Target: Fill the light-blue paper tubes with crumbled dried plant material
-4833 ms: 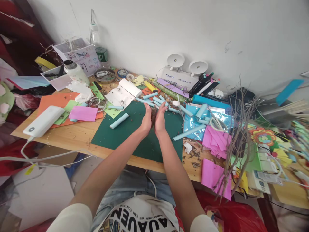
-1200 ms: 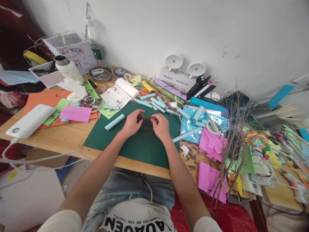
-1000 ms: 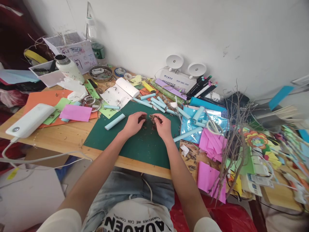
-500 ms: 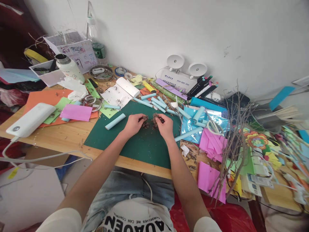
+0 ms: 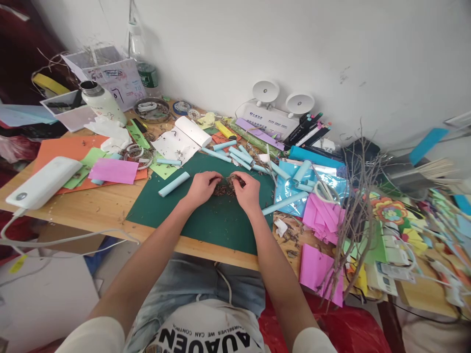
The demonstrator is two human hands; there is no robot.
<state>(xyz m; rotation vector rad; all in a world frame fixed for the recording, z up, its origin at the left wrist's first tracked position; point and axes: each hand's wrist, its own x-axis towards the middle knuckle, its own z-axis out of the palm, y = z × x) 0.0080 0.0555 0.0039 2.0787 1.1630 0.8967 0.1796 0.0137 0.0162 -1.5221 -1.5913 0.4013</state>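
Both hands (image 5: 225,193) pinch brown plant bits (image 5: 223,188) (crumbly stuff) over green mat (image 5: 209,220).

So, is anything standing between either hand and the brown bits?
Nothing visible: the left hand and right hand both have fingertips right at the brown bits on the green mat. The nearest blue tube lies outside, left of the left hand.
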